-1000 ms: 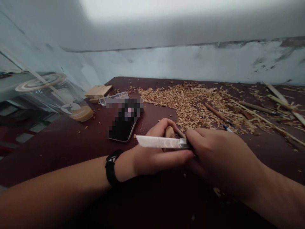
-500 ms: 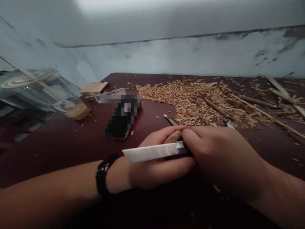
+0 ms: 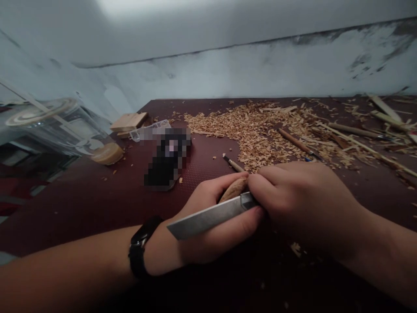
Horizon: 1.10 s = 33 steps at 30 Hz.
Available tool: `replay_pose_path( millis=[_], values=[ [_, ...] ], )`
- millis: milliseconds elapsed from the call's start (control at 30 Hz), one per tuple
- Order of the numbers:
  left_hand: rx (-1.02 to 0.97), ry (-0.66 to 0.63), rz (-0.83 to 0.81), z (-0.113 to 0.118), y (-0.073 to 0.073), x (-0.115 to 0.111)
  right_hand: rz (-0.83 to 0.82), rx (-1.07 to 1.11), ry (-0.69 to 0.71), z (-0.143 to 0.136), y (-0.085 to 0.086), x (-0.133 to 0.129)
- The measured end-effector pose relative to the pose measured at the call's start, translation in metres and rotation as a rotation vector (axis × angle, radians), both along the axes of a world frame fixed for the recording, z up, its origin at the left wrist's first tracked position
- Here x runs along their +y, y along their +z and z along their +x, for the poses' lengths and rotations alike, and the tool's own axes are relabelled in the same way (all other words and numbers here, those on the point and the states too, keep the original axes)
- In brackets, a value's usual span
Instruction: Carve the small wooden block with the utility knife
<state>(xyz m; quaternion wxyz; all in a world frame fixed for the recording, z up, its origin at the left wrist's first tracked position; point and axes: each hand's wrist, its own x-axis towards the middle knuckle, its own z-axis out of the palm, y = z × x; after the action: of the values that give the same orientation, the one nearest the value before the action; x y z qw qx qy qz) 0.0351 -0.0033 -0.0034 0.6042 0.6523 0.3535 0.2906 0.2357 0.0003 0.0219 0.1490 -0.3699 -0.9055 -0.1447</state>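
My left hand (image 3: 208, 230), with a black watch (image 3: 142, 245) on its wrist, is closed around a small brown piece of wood (image 3: 233, 190); most of that piece is hidden by my fingers and the blade. My right hand (image 3: 293, 204) is wrapped round the handle of a knife (image 3: 208, 217), whose handle is mostly covered. The flat grey blade points left and lies across the front of my left hand. Both hands meet at the wood, the right thumb close by the left fingertips.
Wood shavings (image 3: 257, 134) spread over the dark red table (image 3: 97, 195). Carving tools (image 3: 295, 141) and sticks lie among them. To the left are a black phone (image 3: 166, 161), a clear plastic case (image 3: 151, 130), wooden blocks (image 3: 128, 121) and a plastic cup (image 3: 78, 134) with a tan drink. A wall stands behind.
The blade has tilted, its tip dropping lower and its face turning from bright to grey. More of the wood piece shows. My right hand has shifted slightly up and left.
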Motion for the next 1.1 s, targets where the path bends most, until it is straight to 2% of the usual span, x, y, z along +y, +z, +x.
replay_pose_path(
  millis=[100, 233, 433, 600, 800, 933, 1100],
  values=[
    [-0.027, 0.021, 0.004, -0.004, 0.005, 0.006, 0.051, 0.030, -0.036, -0.002, -0.002, -0.001],
    [-0.084, 0.001, -0.008, -0.008, 0.013, 0.014, 0.030, 0.051, -0.097, -0.002, -0.005, -0.003],
    [-0.065, 0.050, 0.095, 0.000, 0.009, 0.019, -0.050, 0.070, -0.103, -0.001, -0.004, 0.000],
    [0.038, -0.046, 0.270, 0.002, 0.010, 0.024, 0.014, -0.008, -0.136, 0.002, 0.000, 0.004],
    [0.077, -0.113, 0.341, 0.003, 0.018, 0.025, 0.039, -0.067, -0.129, 0.004, 0.003, 0.004],
    [0.100, -0.085, 0.311, 0.005, 0.016, 0.020, 0.053, -0.068, -0.137, 0.003, 0.002, 0.005],
    [0.043, 0.044, 0.274, 0.011, 0.010, 0.012, -0.004, -0.104, -0.211, -0.002, 0.001, 0.007]
  ],
)
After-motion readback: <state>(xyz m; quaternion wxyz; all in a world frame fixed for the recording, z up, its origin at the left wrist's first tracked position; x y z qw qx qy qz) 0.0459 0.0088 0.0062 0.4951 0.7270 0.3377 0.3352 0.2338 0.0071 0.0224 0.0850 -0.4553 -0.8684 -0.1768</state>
